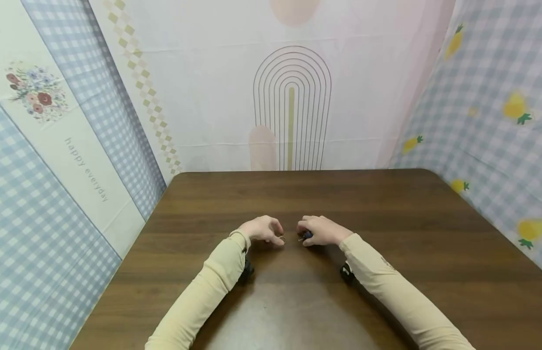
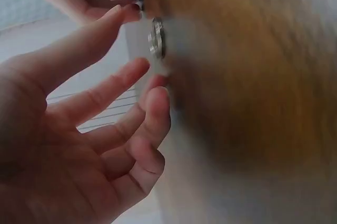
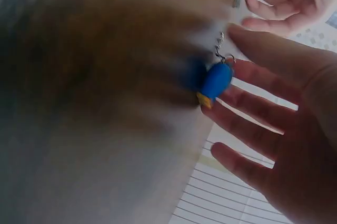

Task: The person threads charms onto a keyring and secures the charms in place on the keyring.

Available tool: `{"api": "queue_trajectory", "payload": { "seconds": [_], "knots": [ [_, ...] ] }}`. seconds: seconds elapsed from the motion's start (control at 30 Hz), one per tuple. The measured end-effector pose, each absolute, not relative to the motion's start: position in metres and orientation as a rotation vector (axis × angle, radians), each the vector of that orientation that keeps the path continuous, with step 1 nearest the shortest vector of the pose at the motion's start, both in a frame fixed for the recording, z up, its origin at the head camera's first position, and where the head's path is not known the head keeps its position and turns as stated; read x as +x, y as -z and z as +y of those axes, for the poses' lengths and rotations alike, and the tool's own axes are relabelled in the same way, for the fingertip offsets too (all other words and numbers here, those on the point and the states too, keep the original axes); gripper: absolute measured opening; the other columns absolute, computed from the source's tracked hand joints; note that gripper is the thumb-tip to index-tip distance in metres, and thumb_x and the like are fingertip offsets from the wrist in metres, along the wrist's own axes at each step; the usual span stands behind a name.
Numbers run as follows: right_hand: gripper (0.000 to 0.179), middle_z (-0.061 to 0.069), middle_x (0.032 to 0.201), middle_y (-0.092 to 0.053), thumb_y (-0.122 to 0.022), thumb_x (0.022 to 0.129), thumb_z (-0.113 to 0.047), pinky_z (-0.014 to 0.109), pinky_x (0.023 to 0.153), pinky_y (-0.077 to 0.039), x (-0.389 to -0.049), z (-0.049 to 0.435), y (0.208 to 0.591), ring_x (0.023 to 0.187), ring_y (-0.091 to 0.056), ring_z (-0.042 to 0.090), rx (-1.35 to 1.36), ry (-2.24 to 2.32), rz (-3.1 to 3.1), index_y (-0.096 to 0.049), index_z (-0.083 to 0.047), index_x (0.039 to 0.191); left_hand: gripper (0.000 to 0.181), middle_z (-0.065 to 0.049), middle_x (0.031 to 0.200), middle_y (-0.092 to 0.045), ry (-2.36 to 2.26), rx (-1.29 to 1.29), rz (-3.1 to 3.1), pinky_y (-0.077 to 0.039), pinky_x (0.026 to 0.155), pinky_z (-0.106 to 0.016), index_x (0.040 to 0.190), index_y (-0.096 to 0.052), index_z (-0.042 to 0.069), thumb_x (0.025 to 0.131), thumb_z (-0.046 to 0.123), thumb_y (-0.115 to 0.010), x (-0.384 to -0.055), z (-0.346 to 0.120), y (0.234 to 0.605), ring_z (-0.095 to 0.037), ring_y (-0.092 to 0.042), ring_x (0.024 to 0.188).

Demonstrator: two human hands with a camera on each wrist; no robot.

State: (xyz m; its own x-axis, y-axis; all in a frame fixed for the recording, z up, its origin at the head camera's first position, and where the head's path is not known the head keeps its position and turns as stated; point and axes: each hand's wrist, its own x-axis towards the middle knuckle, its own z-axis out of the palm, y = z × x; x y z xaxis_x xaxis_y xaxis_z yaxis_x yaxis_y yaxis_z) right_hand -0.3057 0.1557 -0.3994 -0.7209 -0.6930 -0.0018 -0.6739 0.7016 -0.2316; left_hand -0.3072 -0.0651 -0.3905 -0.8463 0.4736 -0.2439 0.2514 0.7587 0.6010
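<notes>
A small keychain lies on the wooden table, with a blue charm [image 3: 217, 80] that has a yellow end and a short silver chain [image 3: 219, 44]. My right hand [image 1: 322, 230] is beside it, fingers extended and the thumb apart from them; the charm lies by the fingertips. Whether they touch it is hard to tell. To the left of the charm, silver key rings [image 2: 157, 39] rest at the table surface. My left hand [image 1: 263, 230] reaches around these rings, its thumb and index finger spread with a visible gap. Neither hand visibly pinches anything.
The brown wooden table [image 1: 297, 194] extends around both hands. Behind it hangs a pale cloth [image 1: 209, 97] with an arch pattern. Checked cloths hang at the left [image 1: 34, 233] and right [image 1: 480, 121]. Dark devices sit under both wrists.
</notes>
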Motion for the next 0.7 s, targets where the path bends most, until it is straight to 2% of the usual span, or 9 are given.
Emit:
{"api": "queue_trajectory", "payload": {
  "seconds": [0.1,0.27,0.33,0.53,0.7],
  "knots": [
    [0.019,0.004,0.094,-0.060,-0.076,0.082,-0.015,0.037,0.080,-0.049,-0.305,0.153,0.401,0.086,-0.058,0.018,-1.139,0.300,2.804,-0.063,-0.009,0.095,0.031,-0.007,0.094,-0.066,-0.794,0.546,2.579,-0.045,0.065,-0.022,0.103,-0.065,0.008,0.078,0.019,-0.080,-0.310,-0.060,0.395,-0.013,-0.056,0.072],
    [0.011,0.001,0.082,-0.054,-0.071,0.084,-0.008,0.025,0.067,-0.042,-0.304,0.150,0.402,0.074,-0.048,0.011,-1.147,0.292,2.807,-0.060,-0.010,0.082,0.027,-0.008,0.101,-0.064,-0.653,0.583,2.716,-0.042,0.072,-0.026,0.092,-0.063,0.010,0.075,0.017,-0.082,-0.309,-0.050,0.398,-0.017,-0.051,0.083],
    [0.011,0.001,0.079,-0.054,-0.069,0.084,-0.006,0.025,0.066,-0.042,-0.303,0.150,0.402,0.072,-0.047,0.011,-1.173,0.285,2.806,-0.060,-0.010,0.079,0.024,-0.006,0.101,-0.064,-0.633,0.585,2.726,-0.042,0.072,-0.027,0.089,-0.062,0.011,0.075,0.014,-0.081,-0.308,-0.047,0.399,-0.018,-0.051,0.083],
    [0.012,0.000,0.075,-0.056,-0.066,0.085,-0.004,0.025,0.065,-0.043,-0.302,0.150,0.404,0.069,-0.050,0.010,-1.255,0.257,2.820,-0.060,-0.010,0.075,0.019,-0.001,0.083,-0.059,-0.603,0.591,2.743,-0.040,0.066,-0.024,0.081,-0.063,0.011,0.074,0.008,-0.080,-0.305,-0.043,0.400,-0.016,-0.049,0.074],
    [0.013,-0.002,0.070,-0.056,-0.062,0.087,-0.005,0.021,0.060,-0.042,-0.301,0.154,0.403,0.062,-0.047,0.005,-1.224,0.413,2.819,-0.059,-0.010,0.076,0.020,-0.003,0.083,-0.061,-0.585,0.608,2.794,-0.044,0.070,-0.026,0.084,-0.063,0.008,0.073,0.006,-0.080,-0.302,-0.042,0.400,-0.016,-0.051,0.076]
  ]
}}
